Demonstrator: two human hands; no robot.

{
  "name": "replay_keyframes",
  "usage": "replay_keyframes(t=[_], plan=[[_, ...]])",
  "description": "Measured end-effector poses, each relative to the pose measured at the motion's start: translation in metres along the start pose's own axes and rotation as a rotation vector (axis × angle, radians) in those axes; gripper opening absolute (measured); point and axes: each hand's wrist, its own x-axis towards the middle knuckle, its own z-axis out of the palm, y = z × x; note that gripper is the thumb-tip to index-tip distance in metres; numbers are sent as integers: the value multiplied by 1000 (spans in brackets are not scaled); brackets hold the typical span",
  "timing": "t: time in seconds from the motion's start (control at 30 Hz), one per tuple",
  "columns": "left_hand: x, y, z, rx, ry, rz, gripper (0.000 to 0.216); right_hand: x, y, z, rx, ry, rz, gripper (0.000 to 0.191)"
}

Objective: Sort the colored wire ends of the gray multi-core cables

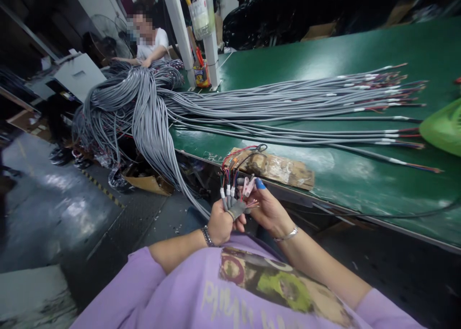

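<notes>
My left hand [220, 223] is closed in a fist around the ends of a few grey cables [228, 198], whose stripped coloured wires [234, 168] fan upward. My right hand [267, 208] sits just to the right, fingers pinched on the thin wire ends; one fingertip wears a blue cover [260, 184]. Both hands are held in front of my chest, just off the near edge of the green table [360, 175]. A long bundle of grey cables [281, 103] lies across the table, its stripped ends [389, 79] pointing right.
The cable bundle drapes off the table's left end [144, 122] toward the floor. A brown taped block [277, 168] sits at the table edge. A green bag [442, 127] lies far right. Another person in a white shirt [153, 43] handles cables at the back left, near white posts [180, 31].
</notes>
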Motion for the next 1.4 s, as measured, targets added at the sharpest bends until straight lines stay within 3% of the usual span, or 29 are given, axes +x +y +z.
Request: replay_keyframes(t=[0.2,0.57,0.67,0.87,1.07,1.3,1.4], plan=[[-3,-1,-5,33,-1,26,55,-2,1,-7,15,-5,64,36],[-5,-1,-9,43,-2,28,57,-7,0,-17,28,29,108,27],[-7,-2,-12,41,-19,32,58,-11,-3,-17,14,-16,135,31],[-8,-7,-17,82,-32,48,58,-25,-13,-6,-206,-110,159,38],[-11,-1,-18,190,-96,64,60,-28,-15,6,-434,-31,121,39],[-9,3,-20,281,-253,47,59,-29,-19,11,-550,-106,63,36],[-8,2,-19,285,-263,46,62,-29,-21,12,-556,-81,71,34]])
